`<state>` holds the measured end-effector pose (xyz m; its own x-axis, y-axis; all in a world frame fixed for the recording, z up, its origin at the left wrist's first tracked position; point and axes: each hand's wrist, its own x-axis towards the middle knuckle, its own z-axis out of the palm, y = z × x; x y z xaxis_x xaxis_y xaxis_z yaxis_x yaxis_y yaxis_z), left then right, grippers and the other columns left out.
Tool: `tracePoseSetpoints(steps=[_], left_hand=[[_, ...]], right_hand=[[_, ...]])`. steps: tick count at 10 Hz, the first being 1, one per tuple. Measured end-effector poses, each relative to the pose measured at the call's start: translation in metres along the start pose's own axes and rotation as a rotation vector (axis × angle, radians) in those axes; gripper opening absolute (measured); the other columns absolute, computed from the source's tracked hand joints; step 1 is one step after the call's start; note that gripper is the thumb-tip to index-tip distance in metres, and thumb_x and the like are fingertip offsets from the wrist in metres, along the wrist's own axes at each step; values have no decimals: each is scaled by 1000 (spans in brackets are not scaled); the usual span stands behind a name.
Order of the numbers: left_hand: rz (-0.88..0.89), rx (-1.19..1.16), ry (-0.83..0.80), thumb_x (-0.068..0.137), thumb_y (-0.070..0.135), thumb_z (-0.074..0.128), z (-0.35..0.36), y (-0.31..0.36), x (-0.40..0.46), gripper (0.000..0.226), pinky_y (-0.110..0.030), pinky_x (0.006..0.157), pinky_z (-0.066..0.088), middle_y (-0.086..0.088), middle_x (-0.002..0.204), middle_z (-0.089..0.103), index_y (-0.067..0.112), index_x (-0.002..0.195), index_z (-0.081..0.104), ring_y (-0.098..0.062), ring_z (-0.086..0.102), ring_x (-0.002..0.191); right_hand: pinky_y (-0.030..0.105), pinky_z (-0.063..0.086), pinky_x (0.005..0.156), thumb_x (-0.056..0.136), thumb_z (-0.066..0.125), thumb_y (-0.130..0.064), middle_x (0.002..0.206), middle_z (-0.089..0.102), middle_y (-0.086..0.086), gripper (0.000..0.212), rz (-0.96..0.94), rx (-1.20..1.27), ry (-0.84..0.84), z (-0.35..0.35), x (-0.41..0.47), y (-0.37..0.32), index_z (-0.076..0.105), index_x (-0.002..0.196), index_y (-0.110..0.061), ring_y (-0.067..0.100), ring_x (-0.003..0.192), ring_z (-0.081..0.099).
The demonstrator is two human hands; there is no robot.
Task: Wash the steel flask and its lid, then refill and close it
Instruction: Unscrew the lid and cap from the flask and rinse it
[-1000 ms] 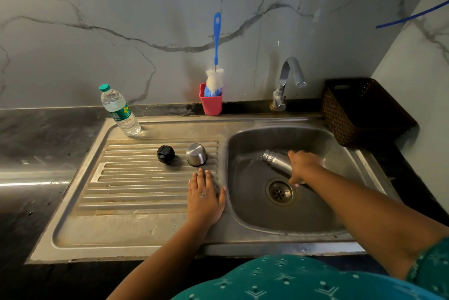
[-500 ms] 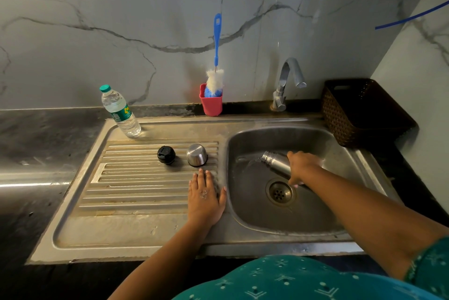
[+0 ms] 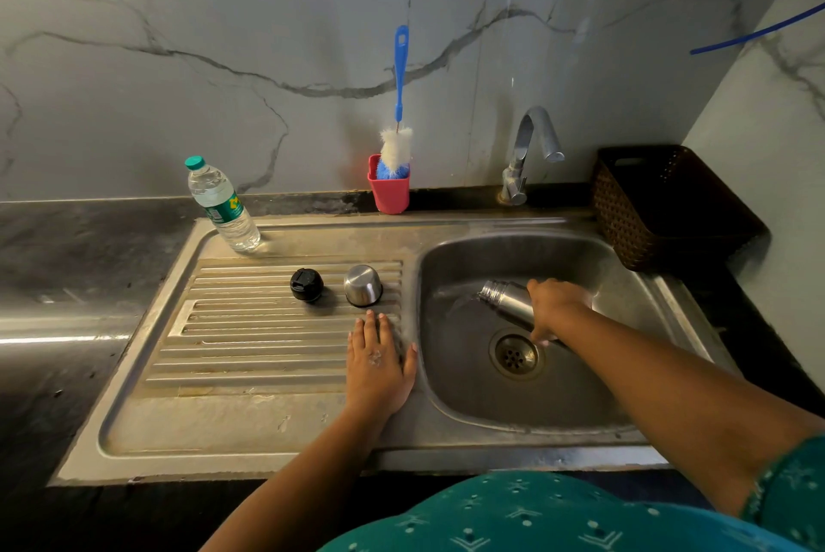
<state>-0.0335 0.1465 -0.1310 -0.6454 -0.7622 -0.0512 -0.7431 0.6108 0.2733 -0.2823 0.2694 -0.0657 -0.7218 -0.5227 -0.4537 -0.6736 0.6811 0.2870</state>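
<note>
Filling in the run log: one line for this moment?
right hand: grips flask, tilted in sink | left hand: flat on drainboard

No legible text anywhere. Only candidate: the clear plastic water bottle with teal cap (image 3: 222,204), upper left of the frame, carries a green-and-white wrap label with a yellow mark and small white print, all too small and blurred to read. No numbers, no signs.
</note>
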Motion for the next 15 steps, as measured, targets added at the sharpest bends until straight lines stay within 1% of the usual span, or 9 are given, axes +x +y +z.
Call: tracePoseSetpoints(steps=[8, 12, 13, 15], left_hand=[[-3, 6, 1, 99, 58, 30, 1, 0, 1, 78, -39, 122, -2, -12, 165, 6, 11, 157, 10, -29, 2, 152], [-1, 0, 8, 99, 58, 31, 1, 0, 0, 78, -38, 121, -3, -12, 165, 6, 10, 157, 11, -29, 2, 152], [0, -8, 10, 98, 58, 32, 1, 0, 1, 78, -38, 122, -2, -12, 165, 7, 10, 157, 12, -29, 3, 152], [-1, -4, 3, 99, 58, 30, 0, 0, 0, 79, -37, 121, -4, -12, 165, 4, 10, 157, 8, -29, 1, 152]], right_hand=[[43, 55, 81, 60, 86, -31, 123, 53, 6, 86, 27, -77, -10, -7, -3, -5, 39, 131, -21, 30, 106, 59], [42, 55, 82, 61, 85, -30, 121, 53, 7, 84, 43, -108, 0, -9, -5, -4, 40, 131, -21, 29, 105, 60], [41, 55, 83, 61, 85, -30, 121, 53, 7, 84, 45, -123, 0, -9, -5, -4, 39, 131, -21, 29, 105, 60], [45, 53, 88, 62, 85, -30, 125, 50, 10, 87, 50, -153, 2, -11, -3, -8, 36, 134, -20, 33, 110, 57]])
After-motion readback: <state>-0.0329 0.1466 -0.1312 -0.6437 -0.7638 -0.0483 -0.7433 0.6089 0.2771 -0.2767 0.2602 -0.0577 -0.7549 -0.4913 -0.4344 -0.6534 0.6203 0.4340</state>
